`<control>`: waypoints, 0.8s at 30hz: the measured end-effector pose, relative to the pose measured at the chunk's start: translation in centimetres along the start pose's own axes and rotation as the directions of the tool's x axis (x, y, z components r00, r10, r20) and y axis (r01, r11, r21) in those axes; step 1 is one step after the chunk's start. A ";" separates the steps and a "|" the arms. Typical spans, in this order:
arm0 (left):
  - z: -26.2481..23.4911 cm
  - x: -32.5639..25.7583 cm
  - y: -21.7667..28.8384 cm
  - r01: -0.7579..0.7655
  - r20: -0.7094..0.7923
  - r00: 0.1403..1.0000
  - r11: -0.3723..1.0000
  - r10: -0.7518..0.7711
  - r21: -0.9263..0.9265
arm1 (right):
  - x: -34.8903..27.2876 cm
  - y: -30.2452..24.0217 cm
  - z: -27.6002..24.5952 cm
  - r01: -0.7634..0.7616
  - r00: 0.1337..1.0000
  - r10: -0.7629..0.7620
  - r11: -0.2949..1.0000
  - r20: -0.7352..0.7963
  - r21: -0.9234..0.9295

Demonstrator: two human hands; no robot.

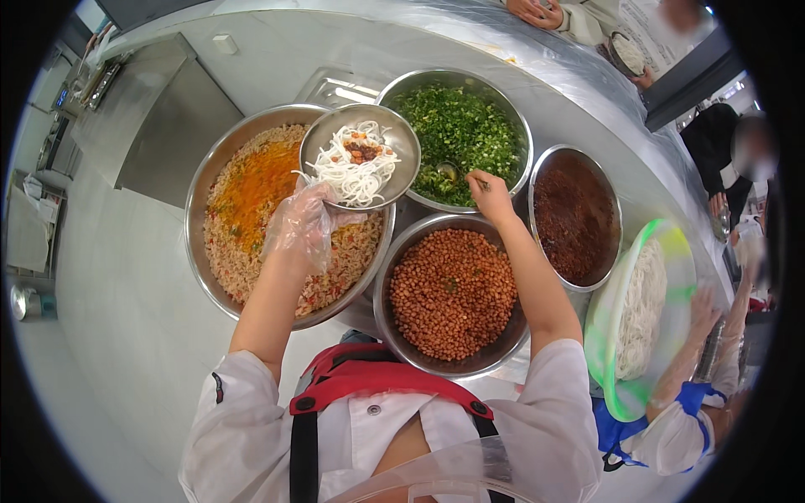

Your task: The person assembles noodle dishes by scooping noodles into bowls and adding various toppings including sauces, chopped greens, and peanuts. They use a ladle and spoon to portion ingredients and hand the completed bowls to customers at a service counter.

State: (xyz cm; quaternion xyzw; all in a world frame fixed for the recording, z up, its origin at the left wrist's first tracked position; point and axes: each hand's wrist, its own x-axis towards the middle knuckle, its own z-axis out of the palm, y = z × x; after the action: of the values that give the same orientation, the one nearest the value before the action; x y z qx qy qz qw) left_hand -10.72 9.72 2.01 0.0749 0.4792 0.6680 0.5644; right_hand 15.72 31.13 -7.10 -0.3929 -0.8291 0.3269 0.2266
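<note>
My left hand (306,225), in a clear plastic glove, grips a small metal bowl (408,155) by its near left side. White noodles (356,178) lie in it, topped with a few brown bits and a dark sauce. The bowl is held over the edge of a large basin (195,218) of pale minced food with orange oil. My right hand (491,198) is closed on the handle of a spoon (449,173), whose head rests in chopped greens (457,126) at the near side of their metal basin (525,126). My fingers hide part of the handle.
Close to my body stands a basin (384,323) of brown beans or nuts. To the right are a pot (618,214) of dark red-brown sauce and a green-white basket (604,335) of noodles. A co-worker's arm (683,352) reaches beside the basket. People stand beyond the counter.
</note>
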 end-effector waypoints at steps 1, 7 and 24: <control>-0.3 0.0 0.0 -0.009 0.006 1.000 1.000 0.009 -0.007 | 0.0 0.0 0.0 -0.132 0.990 0.128 0.988 0.058 0.076; -1.2 -1.2 0.5 -0.047 -0.051 0.998 0.999 0.048 0.013 | -0.4 -2.7 -1.9 -0.300 0.954 0.285 0.903 0.094 0.308; -4.4 -8.2 1.2 -0.147 -0.012 0.989 0.967 0.148 -0.207 | -8.6 -20.2 -0.9 0.834 0.478 -0.878 0.449 0.013 -0.321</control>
State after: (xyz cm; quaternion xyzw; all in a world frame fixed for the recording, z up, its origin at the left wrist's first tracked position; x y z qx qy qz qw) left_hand -11.43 0.63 4.18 0.0521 0.3990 0.7544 0.5185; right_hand 11.15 14.96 7.09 0.0280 -0.9303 0.0136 0.3654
